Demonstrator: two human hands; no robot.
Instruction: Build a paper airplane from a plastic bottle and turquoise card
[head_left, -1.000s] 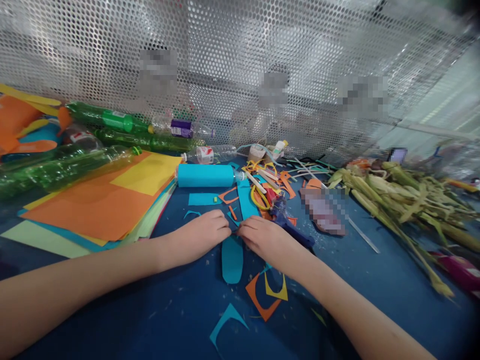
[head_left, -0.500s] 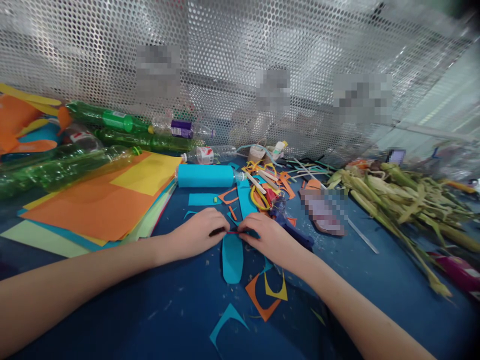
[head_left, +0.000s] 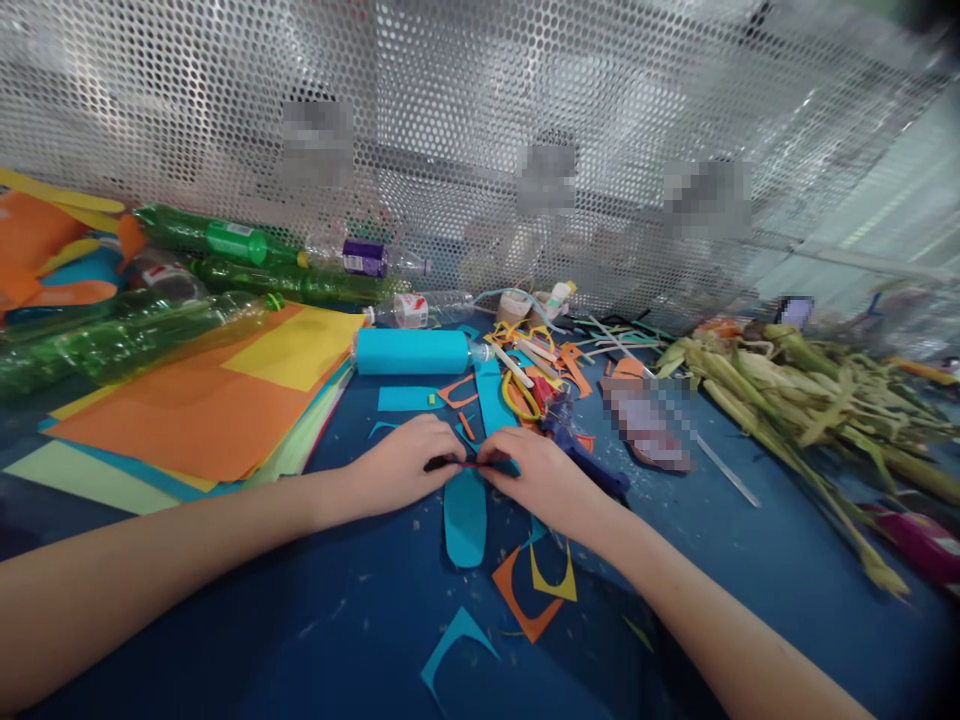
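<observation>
My left hand (head_left: pixel 420 455) and my right hand (head_left: pixel 538 470) meet over the blue table, fingertips close together. Between them runs a thin red strip (head_left: pixel 472 465), pinched from both sides. It lies across the upper end of a blue paper cutout (head_left: pixel 465 525) with a rounded lower end, flat on the table. My fingers partly hide the cutout's top, so I cannot tell whether the strip is attached to it. Just beyond my hands are a blue paper strip (head_left: pixel 492 395) and a small orange scrap (head_left: pixel 466 425).
A bottle wrapped in blue paper (head_left: pixel 411 352) lies behind my left hand. Coloured paper sheets (head_left: pixel 172 410) are stacked left, near green bottles (head_left: pixel 247 242). A dark blue glue gun (head_left: pixel 589 460), yellow-handled scissors (head_left: pixel 520 398), orange scraps (head_left: pixel 525 610) and corn husks (head_left: pixel 795 390) lie right.
My fingertips have drawn slightly closer together along the red strip, the left ones shifting a little right. The cutout and everything around stay in place.
</observation>
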